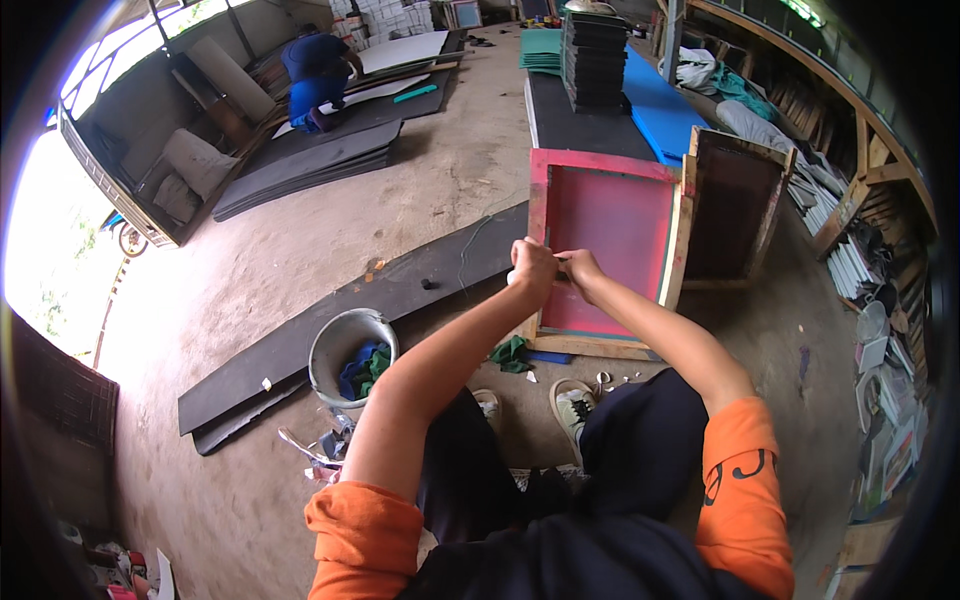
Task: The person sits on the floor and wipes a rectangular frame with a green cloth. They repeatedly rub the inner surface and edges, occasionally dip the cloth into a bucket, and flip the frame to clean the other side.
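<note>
At the wearer's 12 o'clock, before a pink screen (612, 235), the left hand (536, 264) is gripping a small white object (512, 278); the right hand (581, 271) is showing bent fingers, contents indiscernible. A slipping grip could be marking the screen.

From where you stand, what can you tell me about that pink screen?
The pink screen is a flat rectangle: a pink sheet in what looks like a wooden frame. The top bar is stained pink; the bottom bar looks mostly bare. It stands roughly upright, beside a dark screen. A green cloth and blue strip lie by its lower edge. The left hand and right hand are in front; whether either touches it, I can't tell.
</note>
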### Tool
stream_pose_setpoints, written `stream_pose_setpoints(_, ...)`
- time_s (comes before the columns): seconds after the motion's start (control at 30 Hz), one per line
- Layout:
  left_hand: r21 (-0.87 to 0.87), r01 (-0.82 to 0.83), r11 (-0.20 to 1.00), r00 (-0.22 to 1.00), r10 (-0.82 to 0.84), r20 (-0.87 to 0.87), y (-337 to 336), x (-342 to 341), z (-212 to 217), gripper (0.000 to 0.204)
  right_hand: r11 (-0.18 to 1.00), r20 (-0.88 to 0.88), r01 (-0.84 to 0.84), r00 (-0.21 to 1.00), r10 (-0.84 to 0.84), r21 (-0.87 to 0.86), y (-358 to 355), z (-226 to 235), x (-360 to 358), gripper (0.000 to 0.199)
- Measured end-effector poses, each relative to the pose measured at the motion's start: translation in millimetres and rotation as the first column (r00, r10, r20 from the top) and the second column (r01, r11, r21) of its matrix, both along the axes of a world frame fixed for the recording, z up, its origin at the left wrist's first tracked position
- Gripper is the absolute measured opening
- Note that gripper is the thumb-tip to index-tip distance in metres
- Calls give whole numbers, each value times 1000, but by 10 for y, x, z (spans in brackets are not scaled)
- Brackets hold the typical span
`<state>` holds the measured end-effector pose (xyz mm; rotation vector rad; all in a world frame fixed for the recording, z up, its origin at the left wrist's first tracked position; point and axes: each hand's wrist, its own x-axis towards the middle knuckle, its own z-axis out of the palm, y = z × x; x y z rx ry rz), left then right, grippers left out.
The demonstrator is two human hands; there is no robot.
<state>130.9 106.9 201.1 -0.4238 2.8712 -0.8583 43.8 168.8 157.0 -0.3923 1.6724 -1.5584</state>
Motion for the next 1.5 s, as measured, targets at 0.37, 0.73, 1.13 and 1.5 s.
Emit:
stream_pose_setpoints(0.37, 774, 123, 621, 870, 307, -384, -1182, 199, -671, 43, 965, 304, 26, 951, 56, -260, -114, -169, -461, 25)
stream_pose_setpoints(0.73, 917, 162, 366, 742, 568, -357, -1270, 528, -2693, 38, 984, 554, 169, 825, -112, -54, 264, -1517, -375, 23)
stream_pose_setpoints(1.13, 856, 445, 262, 628, 590, -507, -1302, 53, -2241, 42, 611, -674, 778, 375, -637, -144, 966, -1510, -1245, 34)
stream_pose_setpoints(1.5, 823, 546, 153, 371, 837, -402, -1088, -1122, -2152, 41, 826, -902, 361, 182, 392, 432, 650, -2428, -719, 79)
